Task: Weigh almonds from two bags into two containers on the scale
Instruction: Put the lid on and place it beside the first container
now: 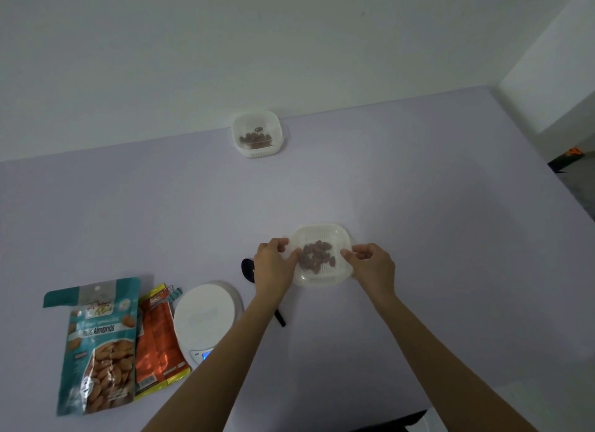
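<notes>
Left grip (273, 261) and right grip (370, 264) pinch opposite sides of a tub (322, 230) at its rim, grasping it between them; almonds (317, 257) lie in a loose heap inside. Whether the tub rests on the desk (434, 238) or hangs just above it I cannot tell. It sits right of the scale (206, 315), whose plate is bare, and a black spoon (247, 269) lies between them, partly hidden by the left wrist. A far tub (257, 153) by the wall also holds almonds, so both portions look weighed and this reads as the closing step: parking the 2nd tub. That move likely calls for a level carry, no tilt, and a soft set-down. Room looks generous ahead and rightward, up to the desk's right edge; the teal bag (99, 344) and orange bag (157, 338) crowd the left beside the scale, well apart from the tub
</notes>
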